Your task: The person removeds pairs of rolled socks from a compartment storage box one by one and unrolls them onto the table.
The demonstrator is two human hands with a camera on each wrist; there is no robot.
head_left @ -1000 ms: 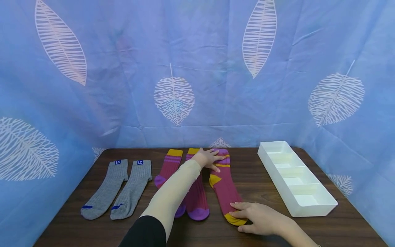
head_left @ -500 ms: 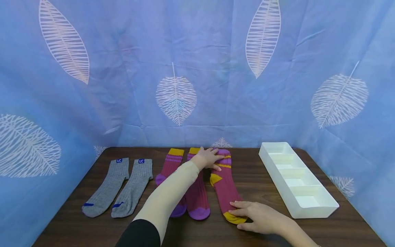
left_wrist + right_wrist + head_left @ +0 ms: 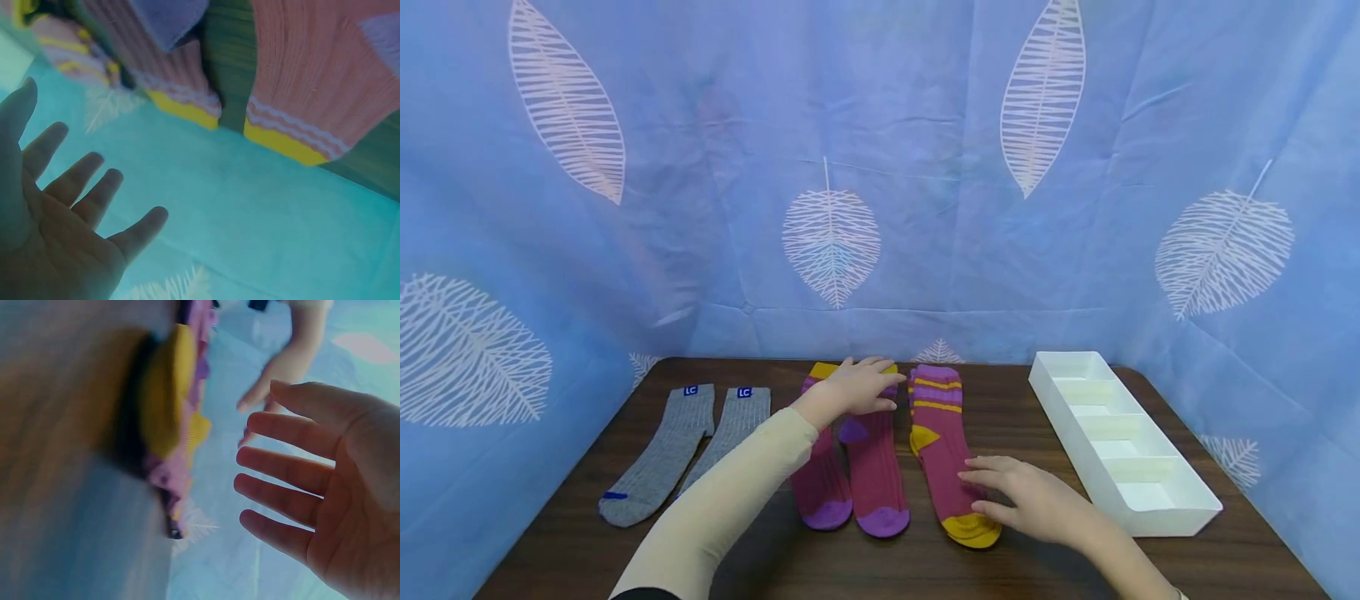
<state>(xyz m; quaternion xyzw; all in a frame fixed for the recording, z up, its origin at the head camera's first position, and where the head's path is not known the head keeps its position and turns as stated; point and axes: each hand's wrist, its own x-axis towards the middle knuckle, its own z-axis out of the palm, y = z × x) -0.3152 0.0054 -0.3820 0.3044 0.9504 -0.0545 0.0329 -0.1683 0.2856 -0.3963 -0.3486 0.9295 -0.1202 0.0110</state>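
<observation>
Two maroon socks with purple toes and yellow cuffs lie side by side mid-table: the left sock (image 3: 820, 475) and the right sock (image 3: 878, 475). To their right lie the maroon socks with yellow toes (image 3: 946, 467), one stacked on the other. My left hand (image 3: 853, 387) hovers over the cuffs of the purple-toed socks, fingers spread and holding nothing; the left wrist view shows those yellow cuffs (image 3: 284, 145) apart from the fingertips. My right hand (image 3: 1030, 498), fingers extended, is beside the yellow toes, apart from the socks in the right wrist view.
Two grey socks (image 3: 662, 450) lie at the left, the second partly behind my left forearm. A white tray (image 3: 1078, 454) with several compartments stands on the right of the dark wooden table (image 3: 1022, 417). A blue leaf-patterned cloth (image 3: 917, 250) hangs behind.
My left hand has left the cuffs of the yellow-toed socks and moved left over the purple-toed ones. The right hand has lifted slightly off the yellow toes.
</observation>
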